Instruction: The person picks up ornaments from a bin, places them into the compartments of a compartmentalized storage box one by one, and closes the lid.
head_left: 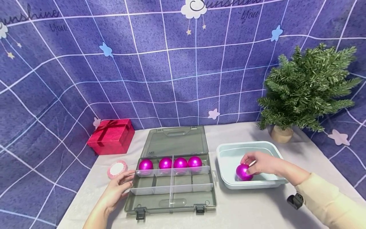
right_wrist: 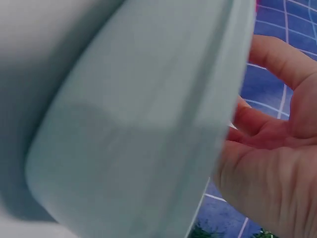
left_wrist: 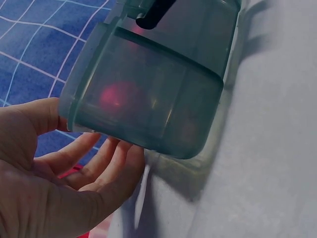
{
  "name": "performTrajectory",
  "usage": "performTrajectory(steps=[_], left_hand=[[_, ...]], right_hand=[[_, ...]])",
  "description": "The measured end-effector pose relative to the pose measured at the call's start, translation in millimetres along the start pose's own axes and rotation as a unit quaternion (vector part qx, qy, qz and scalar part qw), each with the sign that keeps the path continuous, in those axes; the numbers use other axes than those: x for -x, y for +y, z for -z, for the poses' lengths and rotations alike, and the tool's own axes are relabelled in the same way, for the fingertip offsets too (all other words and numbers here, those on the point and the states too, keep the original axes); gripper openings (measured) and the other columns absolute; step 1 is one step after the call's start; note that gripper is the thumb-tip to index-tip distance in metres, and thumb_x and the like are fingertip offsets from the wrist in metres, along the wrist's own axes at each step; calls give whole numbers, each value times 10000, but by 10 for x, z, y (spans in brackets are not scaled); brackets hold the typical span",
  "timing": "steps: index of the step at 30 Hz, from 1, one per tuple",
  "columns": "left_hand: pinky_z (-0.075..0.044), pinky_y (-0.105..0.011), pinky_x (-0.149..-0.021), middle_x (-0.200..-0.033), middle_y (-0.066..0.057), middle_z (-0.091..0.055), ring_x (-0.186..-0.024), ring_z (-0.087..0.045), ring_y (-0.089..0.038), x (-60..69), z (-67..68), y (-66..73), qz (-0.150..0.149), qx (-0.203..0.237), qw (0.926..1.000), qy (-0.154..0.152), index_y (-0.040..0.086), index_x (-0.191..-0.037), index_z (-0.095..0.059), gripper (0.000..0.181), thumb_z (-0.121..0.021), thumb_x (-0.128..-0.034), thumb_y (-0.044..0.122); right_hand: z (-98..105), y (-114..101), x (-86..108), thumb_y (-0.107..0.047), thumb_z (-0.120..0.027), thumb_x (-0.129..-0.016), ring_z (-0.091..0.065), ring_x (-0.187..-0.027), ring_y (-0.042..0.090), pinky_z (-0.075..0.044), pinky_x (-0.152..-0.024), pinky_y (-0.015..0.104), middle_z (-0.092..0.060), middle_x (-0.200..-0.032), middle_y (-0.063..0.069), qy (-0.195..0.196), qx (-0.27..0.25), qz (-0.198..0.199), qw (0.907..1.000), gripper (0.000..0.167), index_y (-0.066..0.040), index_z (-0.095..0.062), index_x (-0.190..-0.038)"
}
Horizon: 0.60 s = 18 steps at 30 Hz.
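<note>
A grey see-through divider box [head_left: 171,200] lies with its lid [head_left: 175,141] folded back. Several shiny magenta balls [head_left: 145,165] sit along its back row; the middle and front compartments hold none. My left hand [head_left: 115,190] rests against the box's left side, fingers loosely bent at the rim; in the left wrist view the hand [left_wrist: 74,183] is beside the end wall. On the right, my right hand [head_left: 258,163] pinches a magenta ball [head_left: 243,172] inside a pale blue tub [head_left: 228,183]. The tub wall [right_wrist: 133,129] hides that ball in the right wrist view.
A red gift box [head_left: 114,140] stands at the back left, with a pink and white round item [head_left: 117,169] in front of it. Behind the tub, a small artificial pine tree [head_left: 306,89] stands on a wooden base. A patterned blue cloth [head_left: 171,63] hangs behind.
</note>
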<state>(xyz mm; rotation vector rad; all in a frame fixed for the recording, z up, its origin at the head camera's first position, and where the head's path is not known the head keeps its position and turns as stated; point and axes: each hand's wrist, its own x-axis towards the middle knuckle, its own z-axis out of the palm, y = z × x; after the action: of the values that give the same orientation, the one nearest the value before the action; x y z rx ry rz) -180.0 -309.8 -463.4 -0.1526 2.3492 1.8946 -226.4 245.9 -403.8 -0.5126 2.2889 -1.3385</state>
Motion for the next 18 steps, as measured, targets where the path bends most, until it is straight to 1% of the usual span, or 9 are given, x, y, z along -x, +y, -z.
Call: performTrajectory(steps=[2, 4, 9, 14, 18], left_hand=[[-479, -446, -889, -1452, -297, -484, -1170, -547, -176, -6, 2, -3, 5, -15, 10000, -2, -70, -1481, -429, 573, -553, -923, -27], [-481, -436, -881, -1451, -295, -487, -1166, -552, -175, -11, 4, -8, 16, -11, 10000, 7, -71, -1480, -430, 573, -555, -922, -30], [-482, -442, -886, -1449, -288, -492, -1161, -554, -170, -17, 5, -17, 53, -7, 10000, 24, -67, -1481, -431, 576, -558, -920, -32], [-477, -463, -905, -1450, -287, -491, -1174, -544, -180, -20, 4, -21, 35, -23, 10000, 1, -63, -1483, -431, 573, -557, -925, -25], [-477, -466, -901, -1444, -289, -495, -1174, -543, -191, -25, 7, -26, 33, -9, 10000, 6, -64, -1481, -433, 573, -558, -923, -25]], right_hand=[[32, -52, -2, 35, -707, -818, -660, -908, 255, -589, -781, 420, -661, -1028, 158, 0, -141, 74, 9999, 329, 136, -585, -1106], [54, -108, -9, 23, -698, -824, -658, -930, 256, -585, -802, 438, -663, -1030, 149, 17, -159, 187, 9997, 339, 140, -586, -1123], [57, -275, -73, -28, -694, -830, -642, -940, 253, -565, -841, 437, -661, -1031, 140, 38, -169, 337, 9993, 374, 113, -604, -1163], [2, -453, -167, -78, -716, -845, -632, -968, 271, -553, -858, 415, -651, -1077, 160, 17, -284, 523, 9982, 406, 92, -603, -1196], [-95, -596, -246, -86, -721, -868, -626, -999, 282, -555, -883, 423, -630, -1106, 177, -73, -576, 634, 9963, 407, 88, -598, -1214]])
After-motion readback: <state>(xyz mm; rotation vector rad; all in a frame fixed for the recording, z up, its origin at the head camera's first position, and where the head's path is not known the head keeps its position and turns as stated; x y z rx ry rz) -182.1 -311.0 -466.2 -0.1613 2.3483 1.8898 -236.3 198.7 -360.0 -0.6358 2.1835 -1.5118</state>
